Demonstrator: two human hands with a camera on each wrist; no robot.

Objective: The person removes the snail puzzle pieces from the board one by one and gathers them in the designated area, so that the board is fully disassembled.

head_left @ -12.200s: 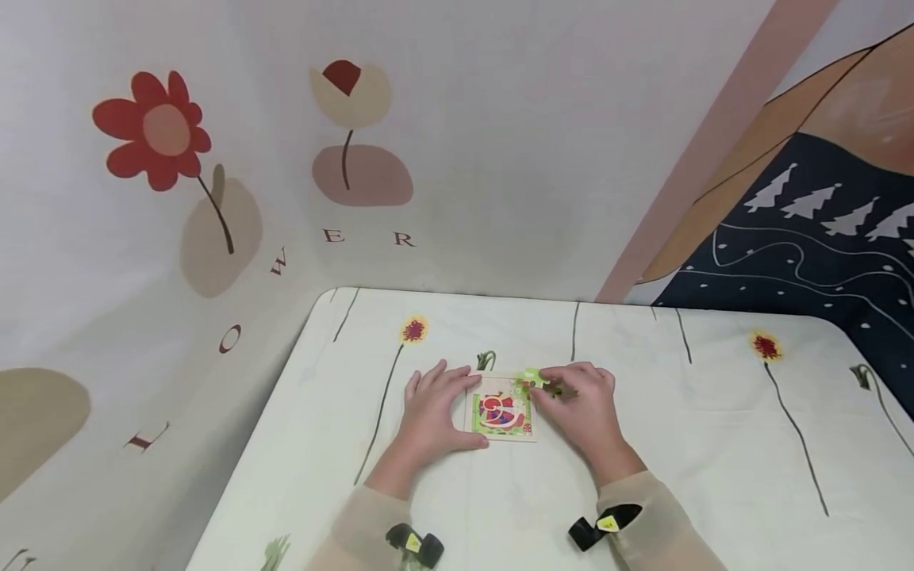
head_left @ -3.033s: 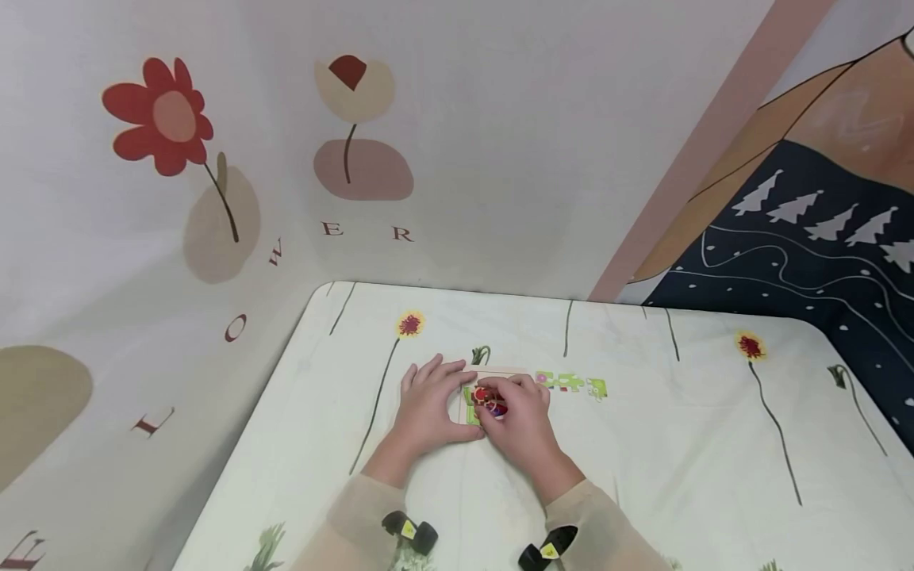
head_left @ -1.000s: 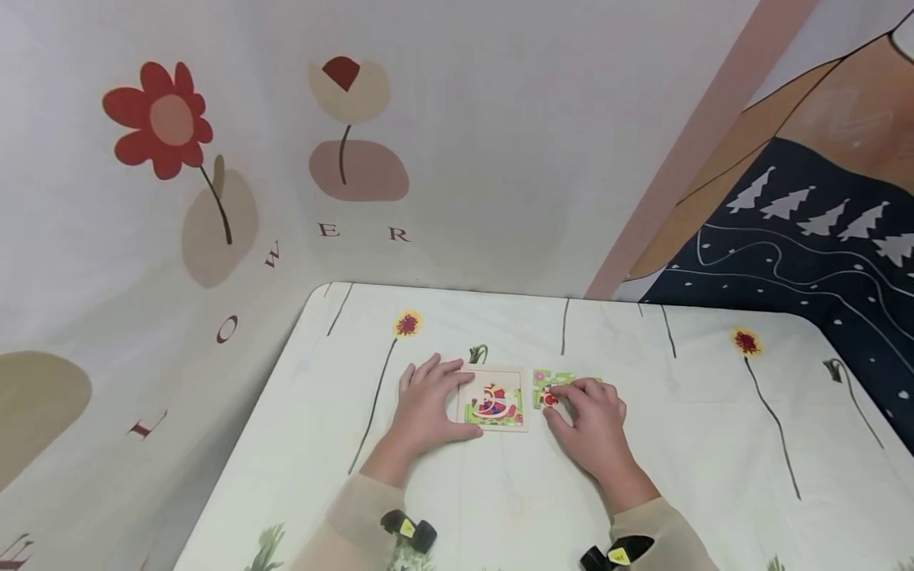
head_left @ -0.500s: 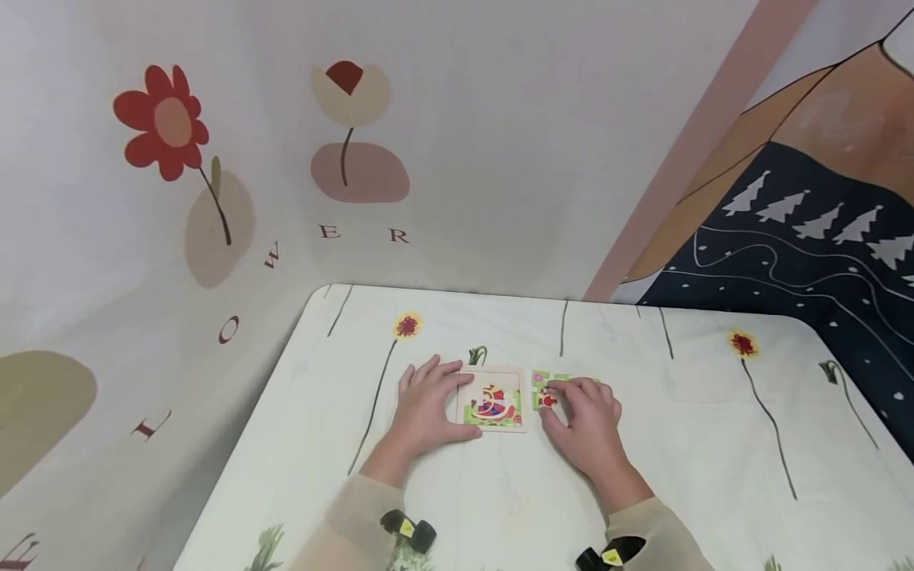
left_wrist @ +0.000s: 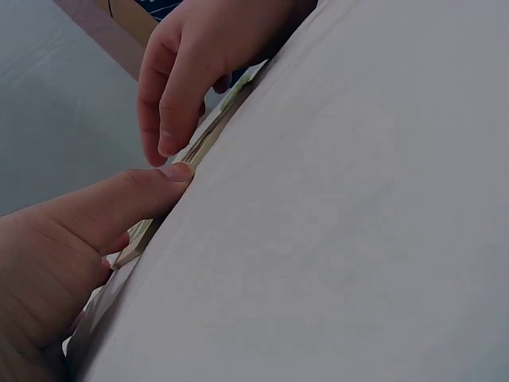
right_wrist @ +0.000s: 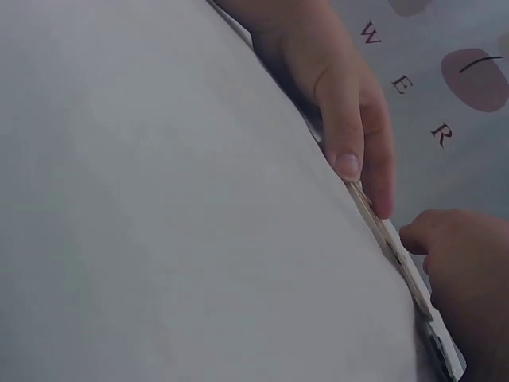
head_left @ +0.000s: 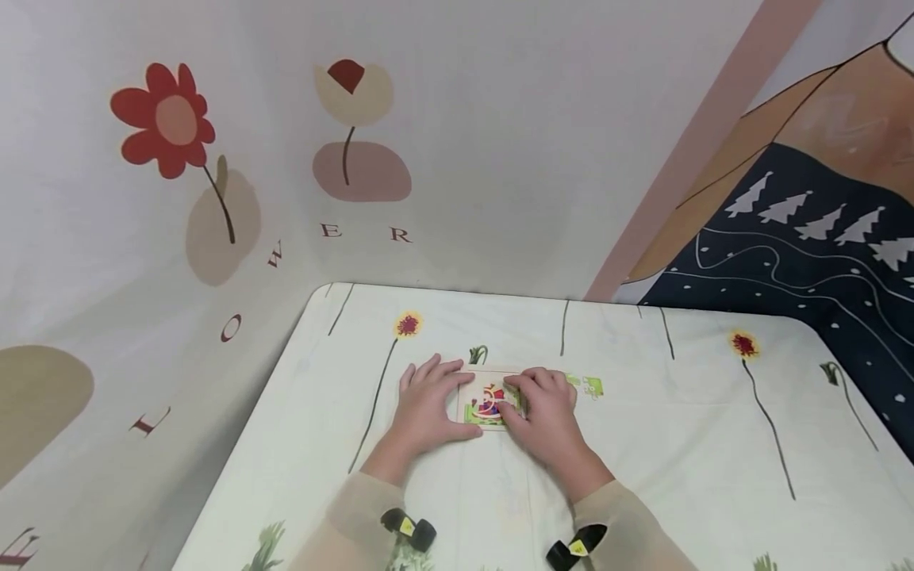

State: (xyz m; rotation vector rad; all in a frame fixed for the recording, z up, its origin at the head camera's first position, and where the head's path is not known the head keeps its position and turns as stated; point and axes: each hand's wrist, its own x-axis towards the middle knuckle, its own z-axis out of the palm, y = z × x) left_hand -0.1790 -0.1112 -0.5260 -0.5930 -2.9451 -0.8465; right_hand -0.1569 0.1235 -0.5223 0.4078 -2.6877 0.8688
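A small square puzzle board [head_left: 485, 369] with a pale wooden rim lies on the table in the head view. Its upper part is bare, and colourful pieces [head_left: 489, 396] fill the lower part. My left hand [head_left: 428, 403] steadies it from the left, index finger at the far edge and thumb [left_wrist: 176, 172] on the near edge. My right hand [head_left: 546, 412] reaches over the board's right side, thumb and index fingertips apart and close over the picture. Loose green puzzle pieces [head_left: 591, 386] lie to the right, others hidden behind the right hand.
The table [head_left: 685, 444] wears a white cloth printed with flowers and stems. Behind and to the left hang pale printed wall sheets [head_left: 485, 143]. A dark sheet with white trees [head_left: 800, 230] hangs at the right.
My right hand carried a red puzzle piece off the board to the loose pieces, lingered there, then came back left over the board. The left hand stays at the board's left side.
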